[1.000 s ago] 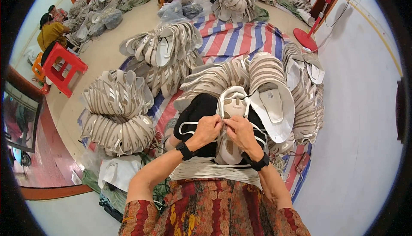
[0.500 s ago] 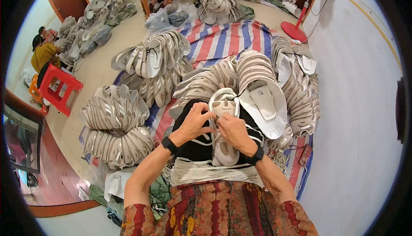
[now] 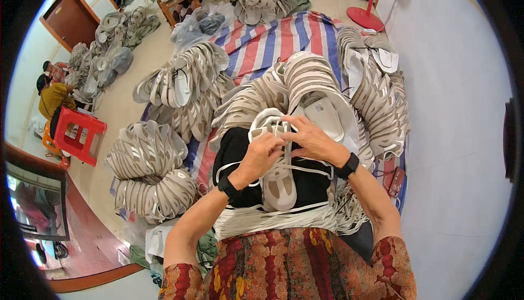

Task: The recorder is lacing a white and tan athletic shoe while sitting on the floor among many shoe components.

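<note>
A beige and white sneaker upper (image 3: pixel 279 187) lies lengthwise on the black cloth over my lap, toe toward me. My left hand (image 3: pixel 263 151) is closed in a pinch on a white shoelace at the left eyelets. My right hand (image 3: pixel 319 143), fingers bent, closes on the lace by the tongue, near the shoe's collar (image 3: pixel 266 115). The exact finger contact is partly hidden. Loose white lace ends stretch across the black cloth (image 3: pixel 233 155) on either side. A bundle of white laces (image 3: pixel 273 221) lies across my lap.
Nested stacks of similar uppers (image 3: pixel 311 73) stand just ahead, with more at the left (image 3: pixel 150 158) and right (image 3: pixel 382 109). Striped sheeting (image 3: pixel 273 41) covers the floor. A red stool (image 3: pixel 79 133) and a seated person (image 3: pixel 54 95) are at far left. A white wall (image 3: pixel 453 136) borders the right.
My right hand has moved up and right toward the shoe's collar, its fingers spreading from the left hand. My left hand has shifted slightly right and closed into a pinch. The view has shifted.
</note>
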